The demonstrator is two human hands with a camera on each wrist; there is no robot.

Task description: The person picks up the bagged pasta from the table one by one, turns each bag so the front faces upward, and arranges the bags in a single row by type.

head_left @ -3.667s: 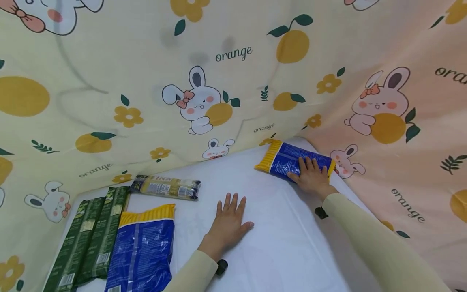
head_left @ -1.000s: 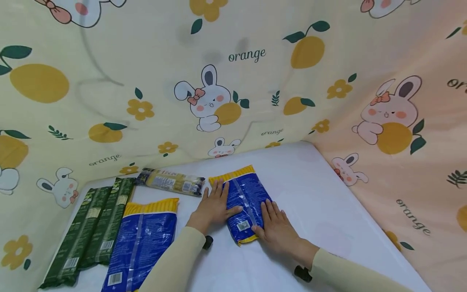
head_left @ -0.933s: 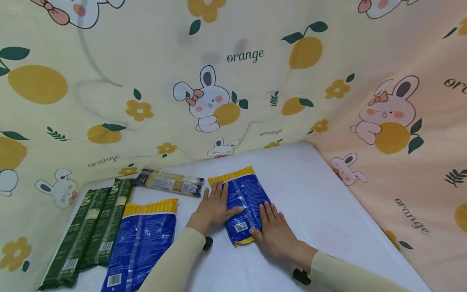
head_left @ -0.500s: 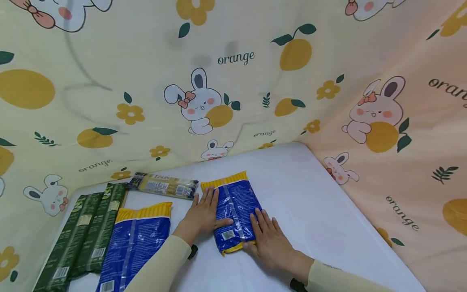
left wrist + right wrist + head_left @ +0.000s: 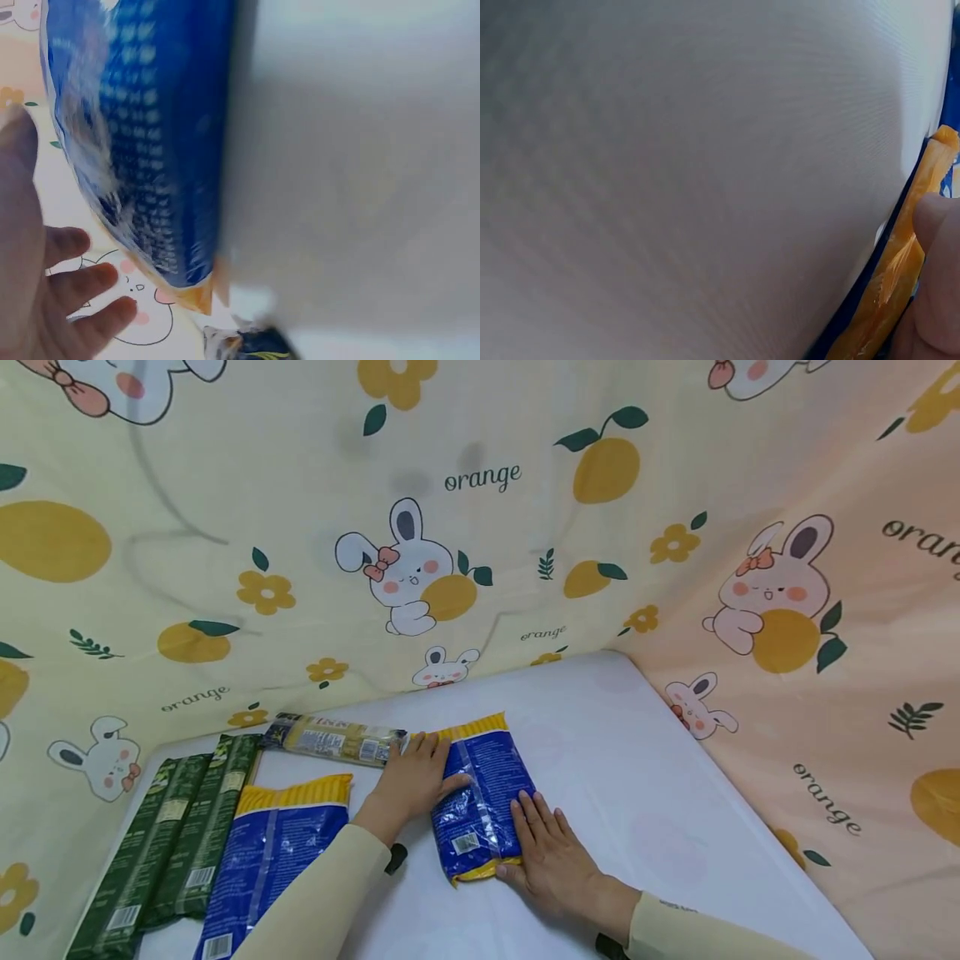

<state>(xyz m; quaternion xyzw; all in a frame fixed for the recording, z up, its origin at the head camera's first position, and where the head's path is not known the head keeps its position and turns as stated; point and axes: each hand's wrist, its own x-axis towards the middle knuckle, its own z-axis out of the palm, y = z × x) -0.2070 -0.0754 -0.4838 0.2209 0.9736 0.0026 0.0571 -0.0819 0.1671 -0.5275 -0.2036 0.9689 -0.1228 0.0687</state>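
A blue plastic packet with yellow ends point(image 5: 487, 802) lies slightly turned on the white table, printed text and a barcode facing up. My left hand point(image 5: 408, 781) is over its upper left edge; in the left wrist view that hand point(image 5: 52, 300) appears lifted off the packet point(image 5: 157, 150), with a gap between fingers and film. Along the packet's lower right edge rests my right hand point(image 5: 555, 864), fingers straight. Its thumb point(image 5: 937, 270) lies against the yellow end point(image 5: 889, 292) in the right wrist view. Most of that hand is outside the right wrist view.
To the left lie a second blue-and-yellow packet point(image 5: 277, 852) and two long green packets point(image 5: 135, 860), point(image 5: 206, 827). A clear packet with dark ends point(image 5: 333, 739) sits near the table's back edge. Patterned cloth point(image 5: 405, 443) hangs behind and to the right of the white table point(image 5: 675, 810).
The packet came from the back right corner to the middle, and was turned more upright, between both hands. In the last half second the left hand has shifted slightly up and its fingers bent.
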